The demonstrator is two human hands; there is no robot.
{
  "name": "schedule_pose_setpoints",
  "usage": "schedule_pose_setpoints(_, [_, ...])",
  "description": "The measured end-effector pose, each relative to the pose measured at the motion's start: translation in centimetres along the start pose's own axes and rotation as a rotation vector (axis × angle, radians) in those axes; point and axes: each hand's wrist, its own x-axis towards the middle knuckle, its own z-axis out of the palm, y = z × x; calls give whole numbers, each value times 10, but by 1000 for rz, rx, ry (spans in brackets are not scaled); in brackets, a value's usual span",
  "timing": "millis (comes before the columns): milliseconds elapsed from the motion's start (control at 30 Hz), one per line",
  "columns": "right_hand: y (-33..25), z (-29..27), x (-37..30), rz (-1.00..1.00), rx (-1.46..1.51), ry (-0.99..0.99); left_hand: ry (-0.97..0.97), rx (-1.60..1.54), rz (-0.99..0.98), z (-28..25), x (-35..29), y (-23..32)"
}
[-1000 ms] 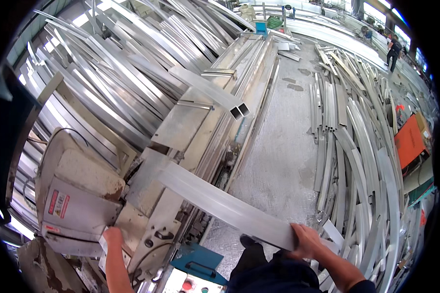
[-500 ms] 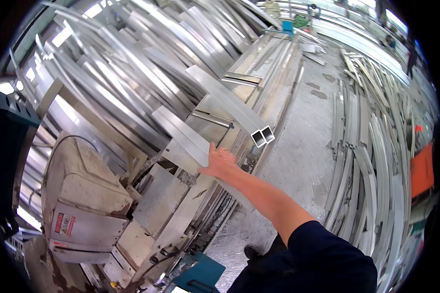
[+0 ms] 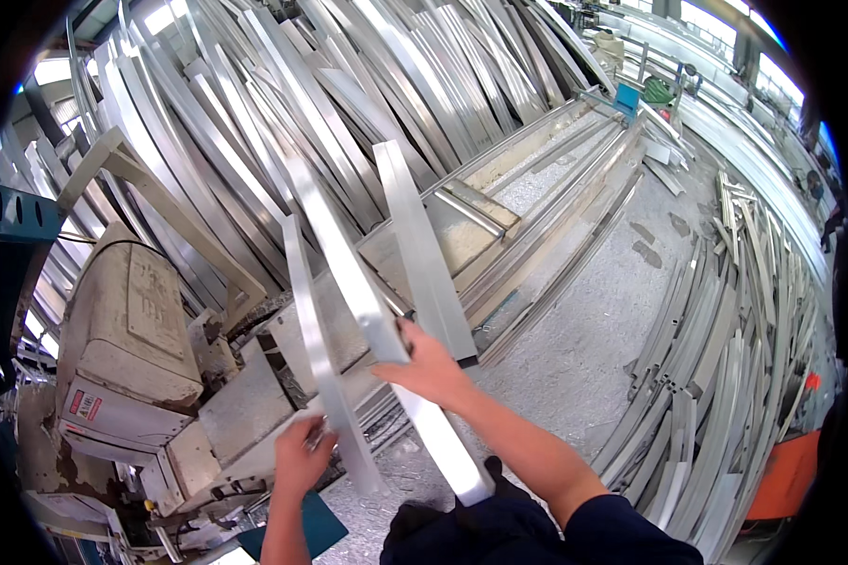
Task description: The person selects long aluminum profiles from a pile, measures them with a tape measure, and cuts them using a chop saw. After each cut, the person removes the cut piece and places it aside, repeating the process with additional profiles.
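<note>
My right hand point(image 3: 428, 370) is closed round a long, bright aluminium profile point(image 3: 349, 273), slanting from the upper left down to my body. Left of this profile, a narrower aluminium bar point(image 3: 318, 344) slants the same way. My left hand point(image 3: 300, 456) is beside its lower part, fingers curled, fingertips at the bar's edge. Whether they grip it or anything small I cannot make out. To the right, another wide aluminium profile point(image 3: 416, 250) lies across the pale machine bed point(image 3: 499, 268), its dark end just beyond my right hand.
A dirty beige machine housing point(image 3: 127, 330) with a warning label stands at left. Tall aluminium lengths point(image 3: 386, 75) lean behind the bed. Heaps of profiles point(image 3: 707, 367) lie on the grey floor point(image 3: 584, 339) at right, near an orange panel point(image 3: 785, 476). A blue-green part point(image 3: 301, 532) sits low, near my left forearm.
My right hand now holds a profile that reaches toward my body. My left hand has come into view beside the narrower bar. The view has shifted.
</note>
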Motion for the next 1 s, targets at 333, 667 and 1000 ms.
schedule_pose_setpoints(333, [37,-209,-109,191,206,155,-218,-724,-634,196,197,67])
schedule_pose_setpoints(667, [57,-220,-125,131,117,471,-126,-552,-480,156,191,96])
schedule_pose_setpoints(1000, [37,-213,-45,10,155,585,-28,-582,-136,127,127,113])
